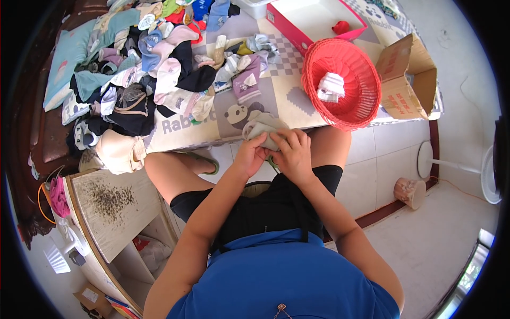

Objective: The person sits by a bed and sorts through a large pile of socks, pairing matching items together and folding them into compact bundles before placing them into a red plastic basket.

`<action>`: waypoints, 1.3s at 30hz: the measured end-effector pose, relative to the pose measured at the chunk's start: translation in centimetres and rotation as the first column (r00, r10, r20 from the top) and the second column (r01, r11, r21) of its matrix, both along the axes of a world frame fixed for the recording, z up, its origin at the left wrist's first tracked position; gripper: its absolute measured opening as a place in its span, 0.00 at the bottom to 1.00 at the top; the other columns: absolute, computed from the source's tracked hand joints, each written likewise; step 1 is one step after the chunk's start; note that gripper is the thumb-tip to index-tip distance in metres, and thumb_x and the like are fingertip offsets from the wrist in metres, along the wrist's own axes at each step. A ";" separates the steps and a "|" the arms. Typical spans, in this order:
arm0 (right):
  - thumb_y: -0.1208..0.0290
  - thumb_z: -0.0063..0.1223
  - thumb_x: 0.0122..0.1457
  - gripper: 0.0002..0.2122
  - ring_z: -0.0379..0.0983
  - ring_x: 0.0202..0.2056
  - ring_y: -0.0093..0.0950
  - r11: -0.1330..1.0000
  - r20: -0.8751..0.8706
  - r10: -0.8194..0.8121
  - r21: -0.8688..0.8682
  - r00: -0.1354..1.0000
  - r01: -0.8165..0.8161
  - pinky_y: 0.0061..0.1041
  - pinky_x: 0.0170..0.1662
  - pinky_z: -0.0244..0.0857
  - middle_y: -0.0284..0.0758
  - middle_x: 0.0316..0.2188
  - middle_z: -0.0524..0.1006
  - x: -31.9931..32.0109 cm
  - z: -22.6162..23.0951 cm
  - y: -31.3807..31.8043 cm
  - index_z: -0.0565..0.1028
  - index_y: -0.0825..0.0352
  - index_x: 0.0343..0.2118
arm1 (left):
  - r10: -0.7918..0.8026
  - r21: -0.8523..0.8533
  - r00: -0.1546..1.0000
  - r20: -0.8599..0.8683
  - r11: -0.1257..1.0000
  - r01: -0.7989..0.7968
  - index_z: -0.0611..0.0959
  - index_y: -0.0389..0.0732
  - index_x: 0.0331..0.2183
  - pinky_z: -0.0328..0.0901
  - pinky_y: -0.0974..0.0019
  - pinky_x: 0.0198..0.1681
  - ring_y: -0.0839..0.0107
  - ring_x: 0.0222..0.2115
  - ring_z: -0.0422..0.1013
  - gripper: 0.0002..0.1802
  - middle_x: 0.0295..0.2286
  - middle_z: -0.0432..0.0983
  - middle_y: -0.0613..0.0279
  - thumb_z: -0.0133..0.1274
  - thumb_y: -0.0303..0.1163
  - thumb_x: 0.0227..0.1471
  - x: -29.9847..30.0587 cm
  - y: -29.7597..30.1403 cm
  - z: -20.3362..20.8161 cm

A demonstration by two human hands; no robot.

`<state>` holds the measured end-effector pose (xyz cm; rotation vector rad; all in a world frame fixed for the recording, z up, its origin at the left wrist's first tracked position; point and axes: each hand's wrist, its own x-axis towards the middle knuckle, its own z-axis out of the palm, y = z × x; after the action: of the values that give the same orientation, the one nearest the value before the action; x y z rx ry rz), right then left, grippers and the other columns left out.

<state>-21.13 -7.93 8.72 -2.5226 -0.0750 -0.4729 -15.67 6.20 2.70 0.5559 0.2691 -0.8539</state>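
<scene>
A grey-beige sock (260,124), bunched and partly folded, is between my two hands just off the bed's edge, above my lap. My left hand (251,154) pinches it from the left with the thumb on top. From the right, my right hand (293,153) curls its fingers over the sock's lower part. My fingers hide some of the sock, so I cannot tell whether it is one or a pair. Ahead to the right, a red woven basket (366,87) holds a white folded sock bundle (330,85).
A large heap of mixed socks (172,66) covers the bed's left side. Behind the basket is a pink-edged white box (313,18) with a red bundle (340,27) inside. An open cardboard box (401,85) stands at right. A wooden cabinet (114,207) is at lower left.
</scene>
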 end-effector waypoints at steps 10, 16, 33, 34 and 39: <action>0.68 0.55 0.55 0.12 0.62 0.18 0.16 0.496 -0.442 0.325 0.832 0.836 0.247 0.17 0.21 0.56 0.25 0.20 0.70 0.7 -3.0 -2.3 0.75 0.67 0.40 | -0.039 -0.103 0.986 0.165 0.993 0.057 0.68 0.40 0.48 0.61 0.64 0.51 0.71 0.46 0.66 0.19 0.45 0.69 0.63 0.49 0.30 0.54 -0.8 -0.6 0.6; 0.61 0.51 0.59 0.15 0.62 0.22 0.14 0.387 -0.485 0.191 0.836 0.854 0.388 0.16 0.27 0.58 0.24 0.18 0.68 0.6 -3.6 -2.5 0.74 0.71 0.37 | 0.092 -0.010 0.989 0.117 0.996 -0.091 0.67 0.44 0.50 0.61 0.63 0.51 0.70 0.47 0.66 0.21 0.46 0.69 0.65 0.49 0.31 0.54 -1.0 -0.8 1.8; 0.79 0.59 0.49 0.05 0.66 0.26 0.21 0.734 -0.039 -0.125 0.668 0.991 0.119 0.18 0.30 0.61 0.32 0.24 0.71 0.7 -0.6 0.3 0.77 0.72 0.30 | -0.039 0.421 0.909 0.414 0.894 -0.154 0.64 0.39 0.50 0.68 0.62 0.41 0.68 0.43 0.68 0.22 0.42 0.70 0.62 0.48 0.33 0.55 0.0 -0.4 2.5; 0.80 0.58 0.49 0.06 0.66 0.28 0.21 0.744 -0.025 -0.139 0.657 0.990 0.121 0.18 0.31 0.61 0.32 0.25 0.71 0.7 -0.4 0.5 0.77 0.73 0.31 | 0.005 0.442 0.881 0.474 0.864 -0.243 0.63 0.40 0.50 0.69 0.63 0.40 0.70 0.42 0.68 0.22 0.41 0.70 0.63 0.47 0.34 0.55 -0.1 -0.8 3.1; 0.80 0.58 0.49 0.05 0.66 0.25 0.23 0.826 0.037 -0.060 0.564 0.998 0.028 0.18 0.30 0.61 0.33 0.24 0.70 0.9 -0.7 1.2 0.77 0.73 0.30 | 0.095 0.289 0.942 0.321 0.938 -0.193 0.62 0.41 0.51 0.68 0.63 0.41 0.70 0.41 0.68 0.25 0.42 0.68 0.63 0.49 0.35 0.53 -0.1 -0.8 4.8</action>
<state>-20.18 -6.69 7.99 -1.9290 0.0937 -0.4947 -15.77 5.45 7.53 0.9467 0.1638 -0.5714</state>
